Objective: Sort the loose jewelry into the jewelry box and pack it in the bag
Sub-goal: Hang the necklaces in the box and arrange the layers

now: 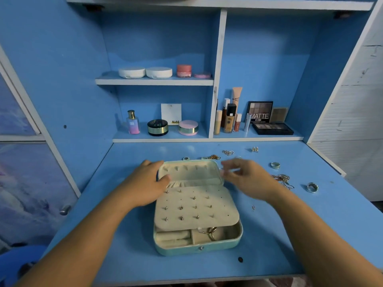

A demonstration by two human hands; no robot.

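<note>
While the left hand (145,184) is gripping the far lid (190,172) of the mint-green rectangular jewelry box (199,245), the right hand (248,179) is hovering loose-fingered just right of it. A blue desk (290,235) is bearing the box.

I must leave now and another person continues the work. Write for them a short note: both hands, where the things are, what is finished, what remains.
Left hand grips the left edge of the open lid of the jewelry box. Right hand hovers by the lid's right edge, blurred, apparently holding nothing.
Done: studs sit in the earring panel; gold pieces lie in the front compartment.
Left: silver rings, chains and small pieces lie loose on the desk, right of and behind the box. Then close the box and bag it; no bag is in view.
</note>
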